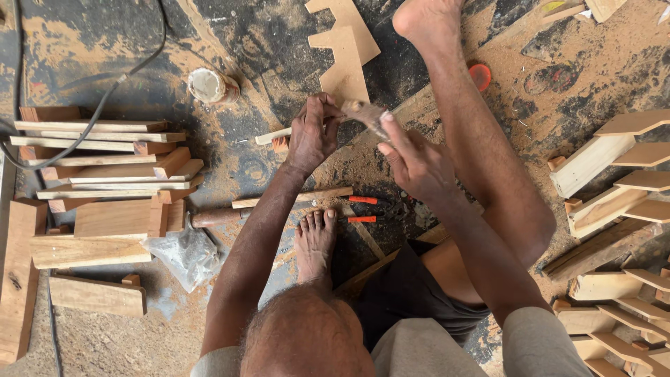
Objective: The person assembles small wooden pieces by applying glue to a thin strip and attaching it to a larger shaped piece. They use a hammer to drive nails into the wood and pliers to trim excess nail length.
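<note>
Small wood piece pinched btwn both hands, prob. sandpaper-wrapped.

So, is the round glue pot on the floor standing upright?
No, the glue pot lies tipped on its side on the dusty floor, its pale round end facing the camera.

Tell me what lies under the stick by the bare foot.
Under the stick lie pliers with orange handles and the dusty floor. A hammer handle lies beside it. The forearm hides the stick's middle.

small piece blurred | hammer head under arm | planks cut off left
</note>
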Motion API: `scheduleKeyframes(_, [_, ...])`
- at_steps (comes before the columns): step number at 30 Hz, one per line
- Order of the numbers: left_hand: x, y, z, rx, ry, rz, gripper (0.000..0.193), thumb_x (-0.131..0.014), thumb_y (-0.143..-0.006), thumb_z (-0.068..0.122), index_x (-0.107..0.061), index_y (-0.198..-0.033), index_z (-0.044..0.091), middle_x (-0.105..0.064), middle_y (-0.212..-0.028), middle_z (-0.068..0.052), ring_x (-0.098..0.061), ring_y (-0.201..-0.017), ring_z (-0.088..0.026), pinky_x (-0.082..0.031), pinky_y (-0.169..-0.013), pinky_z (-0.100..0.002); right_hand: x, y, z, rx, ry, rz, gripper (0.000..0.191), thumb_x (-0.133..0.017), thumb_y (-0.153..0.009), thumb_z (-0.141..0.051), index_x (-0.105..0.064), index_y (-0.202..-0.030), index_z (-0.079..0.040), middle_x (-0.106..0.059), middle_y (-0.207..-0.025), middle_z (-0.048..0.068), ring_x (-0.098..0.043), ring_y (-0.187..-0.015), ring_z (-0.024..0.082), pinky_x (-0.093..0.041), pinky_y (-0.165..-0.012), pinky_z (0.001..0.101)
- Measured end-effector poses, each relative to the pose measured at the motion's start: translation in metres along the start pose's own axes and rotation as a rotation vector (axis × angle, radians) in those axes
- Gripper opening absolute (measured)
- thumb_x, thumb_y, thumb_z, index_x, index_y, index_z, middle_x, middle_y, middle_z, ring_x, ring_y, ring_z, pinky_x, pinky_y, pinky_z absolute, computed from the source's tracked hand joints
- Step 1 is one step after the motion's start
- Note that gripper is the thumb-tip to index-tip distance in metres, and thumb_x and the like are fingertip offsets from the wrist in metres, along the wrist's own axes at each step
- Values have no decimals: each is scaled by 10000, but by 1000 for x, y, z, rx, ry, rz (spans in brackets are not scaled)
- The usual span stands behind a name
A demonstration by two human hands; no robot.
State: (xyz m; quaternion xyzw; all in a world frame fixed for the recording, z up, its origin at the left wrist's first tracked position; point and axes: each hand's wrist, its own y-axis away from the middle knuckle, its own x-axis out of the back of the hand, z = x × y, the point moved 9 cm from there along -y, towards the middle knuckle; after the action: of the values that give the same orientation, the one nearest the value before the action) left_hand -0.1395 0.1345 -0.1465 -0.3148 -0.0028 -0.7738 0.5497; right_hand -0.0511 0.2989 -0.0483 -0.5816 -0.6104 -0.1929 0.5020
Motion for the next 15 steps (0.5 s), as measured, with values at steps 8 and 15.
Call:
scheduleKeyframes(8, [0, 2, -2, 3, -18, 8, 358, -673, -928, -99, -440, -1171, 25, -748, -929, -116, -782, -919, -243, -688, -779, -317, -17, 9, 23, -85, -16, -134, 531, -525, -1155, -324, -372, -1641, -176, -691, -820, 117, -582, -532, 156, -483, -409, 327])
scheduleKeyframes(15, [3, -5, 1, 60, 13, -16, 360, -655, -913, -118, -439, -1173, 7, -748, -955, -138, -788, -909, -252, -695, -764, -322, -32, 6, 18, -135, 63, -346, 556, -596, -1070, -322, -462, -1590, -179, -681, -726, 116, -589, -494, 183, -506, -426, 352])
